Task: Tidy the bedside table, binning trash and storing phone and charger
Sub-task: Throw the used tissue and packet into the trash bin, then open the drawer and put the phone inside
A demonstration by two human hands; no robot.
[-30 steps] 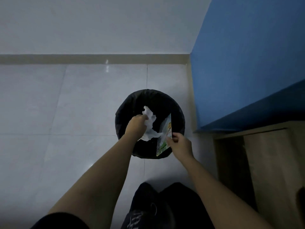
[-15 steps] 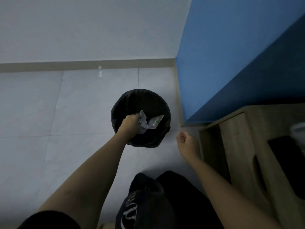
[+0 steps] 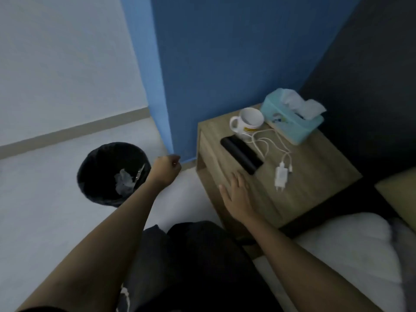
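Two to store, both on the table [image 3: 315, 206]: phone [image 3: 242, 155] beside the mug [image 3: 247, 121], charger [image 3: 281, 177] near it, cord [image 3: 265, 140] looping by the mug. Right hand [image 3: 236, 192] spread, just short of the phone; left hand [image 3: 165, 170] curled, empty. Risks tugging cord, toppling mug.

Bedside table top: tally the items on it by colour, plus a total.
White: 2 (white ceramic mug, white plug-in charger with its cable)
Black: 1 (black slab phone)
Teal: 1 (teal rectangular tissue box)
Total: 4
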